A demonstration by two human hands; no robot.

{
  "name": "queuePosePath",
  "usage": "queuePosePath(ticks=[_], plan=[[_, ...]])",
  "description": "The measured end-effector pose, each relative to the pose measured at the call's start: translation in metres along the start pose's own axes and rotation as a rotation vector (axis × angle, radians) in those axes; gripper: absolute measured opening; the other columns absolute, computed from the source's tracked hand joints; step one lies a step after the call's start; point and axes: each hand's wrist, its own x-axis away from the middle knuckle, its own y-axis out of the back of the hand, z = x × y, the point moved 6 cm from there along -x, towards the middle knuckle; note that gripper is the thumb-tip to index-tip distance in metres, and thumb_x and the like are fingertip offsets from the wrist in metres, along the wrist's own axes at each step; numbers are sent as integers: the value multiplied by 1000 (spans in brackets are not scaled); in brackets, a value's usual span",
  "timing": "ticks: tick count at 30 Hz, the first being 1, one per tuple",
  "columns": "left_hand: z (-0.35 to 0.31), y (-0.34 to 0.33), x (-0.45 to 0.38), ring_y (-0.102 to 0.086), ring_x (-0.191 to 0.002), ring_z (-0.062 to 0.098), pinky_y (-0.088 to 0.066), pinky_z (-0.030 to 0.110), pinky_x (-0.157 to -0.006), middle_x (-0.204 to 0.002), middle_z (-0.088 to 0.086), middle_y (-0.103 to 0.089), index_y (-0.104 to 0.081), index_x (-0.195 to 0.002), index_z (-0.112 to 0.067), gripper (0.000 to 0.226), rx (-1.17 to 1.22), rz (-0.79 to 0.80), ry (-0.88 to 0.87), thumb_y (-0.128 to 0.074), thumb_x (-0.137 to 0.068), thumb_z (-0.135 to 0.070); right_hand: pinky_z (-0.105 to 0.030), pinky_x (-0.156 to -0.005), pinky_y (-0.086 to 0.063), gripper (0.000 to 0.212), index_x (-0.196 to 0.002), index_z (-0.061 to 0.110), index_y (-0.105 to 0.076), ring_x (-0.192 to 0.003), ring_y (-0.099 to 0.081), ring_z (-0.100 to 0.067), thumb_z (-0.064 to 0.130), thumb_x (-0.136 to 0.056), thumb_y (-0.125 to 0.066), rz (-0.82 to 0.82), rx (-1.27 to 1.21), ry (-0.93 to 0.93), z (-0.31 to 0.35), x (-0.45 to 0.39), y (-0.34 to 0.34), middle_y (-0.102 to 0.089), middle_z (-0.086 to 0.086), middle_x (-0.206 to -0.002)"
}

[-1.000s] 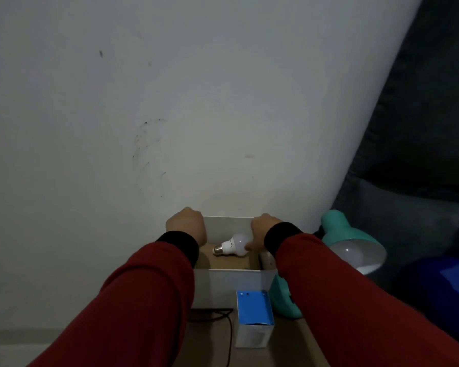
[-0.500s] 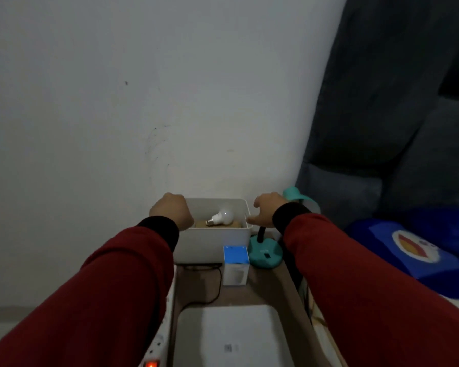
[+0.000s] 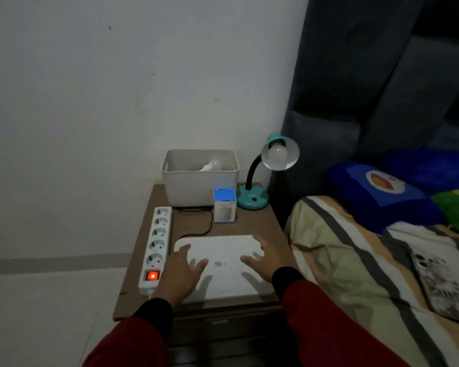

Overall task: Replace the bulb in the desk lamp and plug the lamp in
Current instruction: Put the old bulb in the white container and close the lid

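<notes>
On the brown bedside table [image 3: 252, 223], seen from the head camera, we find all the things of the task. At the back, against the wall, stands a white bin [image 3: 200, 185], and inside it lies a loose bulb [image 3: 212, 165] on its side, its metal base toward the left. Just to the right of the bin stands the teal desk lamp [image 3: 252, 201]; its black neck bends up to the shade [image 3: 289, 147], which faces us and has a white bulb in the shade [image 3: 277, 154]. In front of the bin, between it and the lamp base, stands a small blue-and-white carton [image 3: 224, 209], upright. Along the left edge of the table lies a white power strip [image 3: 157, 238] with its red switch [image 3: 152, 275] lit. A black cord [image 3: 210, 221] runs from under the bin toward the front; we cannot tell where its plug is.

Near the front edge lies a flat white lid [image 3: 223, 263]. Our left hand [image 3: 180, 275] is over its left part and our right hand [image 3: 265, 262] over its right part. Both hands have the fingers spread and grasp nothing; we cannot tell if the palms touch the lid. Both sleeves are red with black cuffs.

To the right is a bed [image 3: 355, 260] with a striped cover and a blue pillow [image 3: 376, 194].
</notes>
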Motion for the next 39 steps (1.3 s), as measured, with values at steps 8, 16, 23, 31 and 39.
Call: queuePosePath(ticks=[8, 16, 23, 31, 39], plan=[[30, -45, -6, -1, -146, 35, -10, 40, -121, -157, 23, -2, -15, -150, -14, 85, -303, 83, 95, -54, -85, -54, -47, -114, -30, 106, -145, 34, -27, -142, -22, -31, 72, -52, -60, 55, 203, -80, -74, -37, -40, -28, -6, -155], [34, -50, -12, -7, -142, 43, -20, 45, -116, -155, 26, 5, -13, -150, -17, 92, -341, 106, 158, -59, -81, -57, -45, -115, -28, 83, -145, 30, -31, -141, -20, -35, 57, -74, -65, 64, 330, -86, -65, -27, -31, -23, -17, -152], [28, -40, -20, -27, -133, 41, -32, 46, -109, -149, 24, -19, -33, -140, -12, 96, -334, 26, 126, -68, -66, -63, -38, -117, -25, 83, -146, 18, -32, -143, -22, -30, 44, -77, -70, 22, 209, -66, -51, -21, -17, -19, -14, -157], [-5, 12, -32, -32, -133, 38, -27, 45, -111, -144, 19, -38, -34, -142, -11, 103, -166, -133, 0, -70, -63, -66, -37, -118, -24, 83, -144, 13, -35, -142, -26, -27, 43, -76, -72, -120, 147, 26, -5, -24, 27, -23, -8, -156], [-44, 89, -70, -42, -129, 29, -38, 38, -105, -136, 8, -50, -44, -138, -8, 86, 118, -332, -160, -81, -66, -41, -35, -119, -23, 77, -143, 9, -37, -141, -28, -27, 37, -80, -71, -191, 33, 133, 67, -66, 58, -27, -9, -155]])
